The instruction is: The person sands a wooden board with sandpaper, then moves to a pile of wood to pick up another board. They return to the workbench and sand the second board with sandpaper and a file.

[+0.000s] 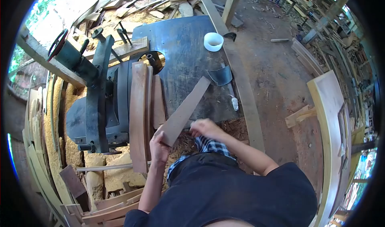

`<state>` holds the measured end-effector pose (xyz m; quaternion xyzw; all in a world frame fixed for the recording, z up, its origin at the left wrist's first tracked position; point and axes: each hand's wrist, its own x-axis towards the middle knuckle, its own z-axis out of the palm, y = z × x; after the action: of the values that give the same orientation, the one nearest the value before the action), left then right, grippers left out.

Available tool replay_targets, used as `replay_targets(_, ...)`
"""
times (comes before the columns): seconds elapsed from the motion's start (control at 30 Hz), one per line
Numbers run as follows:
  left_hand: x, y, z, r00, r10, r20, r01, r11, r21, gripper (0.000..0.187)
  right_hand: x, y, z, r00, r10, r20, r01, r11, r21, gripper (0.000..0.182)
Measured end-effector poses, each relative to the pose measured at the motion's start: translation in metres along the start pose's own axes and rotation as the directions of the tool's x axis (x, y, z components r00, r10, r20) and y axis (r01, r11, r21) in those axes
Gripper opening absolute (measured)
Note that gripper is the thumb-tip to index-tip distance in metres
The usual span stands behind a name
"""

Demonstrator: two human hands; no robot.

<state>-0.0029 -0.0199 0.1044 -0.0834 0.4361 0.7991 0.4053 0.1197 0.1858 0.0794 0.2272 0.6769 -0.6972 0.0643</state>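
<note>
A long, tapered wooden board (185, 111) slants over the front of the dark worktable (180, 38), its narrow end up and to the right. My left hand (159, 146) grips its wide lower end. To the right of the board, near my waist, is my right hand (206, 129), its fingers curled and blurred; whether it holds anything is hidden. Just beyond the board's narrow tip lies a curved dark piece (220, 76). A white roll or bowl (213, 41) stands farther back on the table.
A machine with a dark metal column (98, 102) stands at the left. Curved boards (138, 114) lie beside it. A small white-ended tool (234, 103) is near the table's right edge. A large board (327, 106) stands at the right; sawdust and scrap wood surround the machine.
</note>
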Motion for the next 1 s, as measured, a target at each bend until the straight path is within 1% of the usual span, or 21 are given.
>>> replay_targets(0.03, 0.003, 0.006, 0.002, 0.998, 0.008, -0.070, -0.009, 1.000, -0.016, 0.038, 0.009, -0.001, -0.024, 0.984, -0.068, -0.167, 0.043, 0.988, -0.150, 0.036)
replay_targets(0.1, 0.005, 0.018, 0.001, 0.987, 0.079, -0.142, -0.065, 0.992, 0.106, 0.038, 0.032, 0.006, -0.070, 0.816, -0.416, -0.400, 0.174, 0.838, -0.517, 0.044)
replay_targets(0.17, 0.003, 0.032, 0.008, 0.982, 0.151, -0.109, -0.134, 0.980, 0.146, 0.038, 0.059, 0.023, -0.111, 0.702, -0.547, -0.457, 0.068, 0.690, -0.720, 0.059)
replay_targets(0.23, -0.004, 0.041, 0.022, 0.968, 0.201, -0.153, -0.171, 0.966, 0.193, 0.037, 0.080, 0.027, -0.136, 0.711, -0.526, -0.466, -0.043, 0.629, -0.776, 0.072)
replay_targets(0.27, -0.005, 0.044, 0.031, 0.955, 0.248, -0.161, -0.208, 0.951, 0.231, 0.036, 0.090, 0.029, -0.145, 0.727, -0.520, -0.448, -0.023, 0.634, -0.773, 0.072)
replay_targets(0.3, -0.007, 0.044, 0.040, 0.947, 0.259, -0.191, -0.212, 0.949, 0.233, 0.036, 0.101, 0.034, -0.154, 0.709, -0.554, -0.436, -0.089, 0.543, -0.835, 0.072)
replay_targets(0.33, -0.009, 0.043, 0.051, 0.942, 0.264, -0.210, -0.235, 0.960, 0.151, 0.035, 0.109, 0.039, -0.161, 0.692, -0.591, -0.415, -0.152, 0.442, -0.884, 0.072)
replay_targets(0.37, -0.009, 0.041, 0.061, 0.935, 0.272, -0.227, -0.263, 0.962, 0.069, 0.035, 0.117, 0.044, -0.167, 0.708, -0.588, -0.392, -0.123, 0.443, -0.888, 0.072)
replay_targets(0.43, -0.008, 0.033, 0.086, 0.910, 0.281, -0.305, -0.289, 0.957, 0.020, 0.034, 0.131, 0.050, -0.177, 0.675, -0.645, -0.358, -0.179, 0.327, -0.928, 0.065)
replay_targets(0.5, -0.003, 0.022, 0.107, 0.869, 0.208, -0.450, -0.283, 0.953, -0.107, 0.036, 0.136, 0.047, -0.183, 0.682, -0.630, -0.373, -0.172, 0.358, -0.918, 0.044)
replay_targets(0.57, 0.004, 0.009, 0.106, 0.881, 0.162, -0.444, -0.266, 0.947, -0.182, 0.040, 0.137, 0.037, -0.179, 0.711, -0.555, -0.432, -0.163, 0.467, -0.869, 0.040)
replay_targets(0.63, 0.007, 0.001, 0.111, 0.930, 0.062, -0.361, -0.139, 0.972, -0.191, 0.046, 0.142, 0.029, -0.172, 0.740, -0.538, -0.404, -0.003, 0.597, -0.802, 0.039)
replay_targets(0.67, 0.012, -0.003, 0.110, 0.937, 0.065, -0.342, -0.151, 0.961, -0.231, 0.049, 0.141, 0.024, -0.160, 0.677, -0.656, -0.333, 0.142, 0.561, -0.816, 0.038)
replay_targets(0.7, 0.014, -0.001, 0.114, 0.938, 0.062, -0.341, -0.150, 0.959, -0.239, 0.049, 0.132, 0.007, -0.141, 0.696, -0.664, -0.275, 0.215, 0.557, -0.802, 0.037)
replay_targets(0.73, 0.015, 0.003, 0.119, 0.936, 0.112, -0.332, -0.174, 0.971, -0.163, 0.049, 0.120, -0.008, -0.116, 0.739, -0.632, -0.233, 0.234, 0.566, -0.790, 0.040)
replay_targets(0.77, 0.018, 0.007, 0.121, 0.934, 0.160, -0.320, -0.195, 0.977, -0.082, 0.048, 0.105, -0.029, -0.094, 0.753, -0.649, -0.110, 0.361, 0.547, -0.755, 0.041)
replay_targets(0.8, 0.023, 0.012, 0.113, 0.930, 0.167, -0.326, -0.206, 0.975, -0.088, 0.049, 0.089, -0.049, -0.074, 0.749, -0.663, 0.008, 0.477, 0.530, -0.701, 0.043)
replay_targets(0.87, 0.028, 0.025, 0.096, 0.942, 0.120, -0.312, -0.163, 0.980, -0.115, 0.049, 0.063, -0.074, -0.044, 0.672, -0.707, 0.221, 0.699, 0.506, -0.506, 0.046)
replay_targets(0.9, 0.029, 0.031, 0.090, 0.949, 0.084, -0.304, -0.134, 0.980, -0.147, 0.049, 0.054, -0.082, -0.034, 0.633, -0.719, 0.287, 0.758, 0.499, -0.420, 0.049)
replay_targets(0.97, 0.027, 0.040, 0.080, 0.959, 0.091, -0.267, -0.134, 0.980, -0.147, 0.047, 0.068, -0.080, -0.043, 0.594, -0.723, 0.353, 0.793, 0.450, -0.410, 0.047)
replay_targets(1.0, 0.022, 0.045, 0.081, 0.955, 0.080, -0.285, -0.123, 0.983, -0.139, 0.047, 0.089, -0.065, -0.056, 0.686, -0.682, 0.254, 0.700, 0.523, -0.486, 0.044)
